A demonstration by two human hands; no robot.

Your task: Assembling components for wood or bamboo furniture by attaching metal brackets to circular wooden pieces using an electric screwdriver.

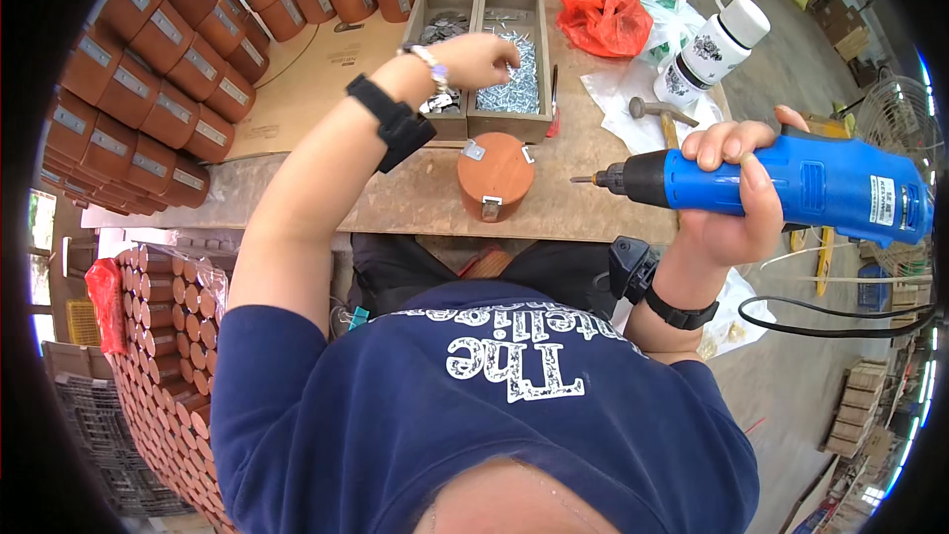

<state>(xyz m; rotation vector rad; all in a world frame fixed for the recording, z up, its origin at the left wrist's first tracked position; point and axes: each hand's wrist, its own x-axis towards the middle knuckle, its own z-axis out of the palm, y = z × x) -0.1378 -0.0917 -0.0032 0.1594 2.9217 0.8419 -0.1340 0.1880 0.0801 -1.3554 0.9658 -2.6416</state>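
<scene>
My right hand (736,173) grips a blue electric screwdriver (806,183), its bit pointing left across the table. Over the wooden two-compartment tray (544,129) is my left hand (479,61), at the edge of the compartment of small silver screws (514,89). Its fingers are curled together; whatever may be between them is too small to make out. The tray's other compartment holds dark metal pieces (445,25), partly covered by my wrist. Near the table's front edge stands a round reddish-brown box (496,173) with metal fittings at its rim, left of the screwdriver's tip, touched by neither hand.
Stacked brown round boxes (168,109) fill the table's left and back. A red plastic bag (601,15), a hammer (664,114) and a white bottle (727,40) lie or stand at the right. The screwdriver's black cable (840,331) loops beside my right arm.
</scene>
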